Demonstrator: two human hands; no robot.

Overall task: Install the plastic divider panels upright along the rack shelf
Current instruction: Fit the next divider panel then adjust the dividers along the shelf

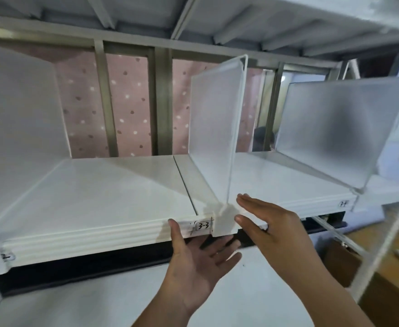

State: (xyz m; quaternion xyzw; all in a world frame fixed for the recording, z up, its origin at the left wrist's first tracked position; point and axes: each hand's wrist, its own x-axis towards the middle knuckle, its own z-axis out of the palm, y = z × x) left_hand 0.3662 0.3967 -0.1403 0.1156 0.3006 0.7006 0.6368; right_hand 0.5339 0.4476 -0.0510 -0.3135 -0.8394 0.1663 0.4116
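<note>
Head view: middle divider panel (213,128) upright on rack shelf (99,185).
Left hand (195,263) and right hand (274,227) both spread, empty, flanking its front foot.

White rack shelf (113,185), a seam running front to back near its middle. Three frosted divider panels stand on it: one at the left (16,119), one upright mid-shelf (213,128) beside the "3-3" label (203,225), one at the right (335,131).
</note>
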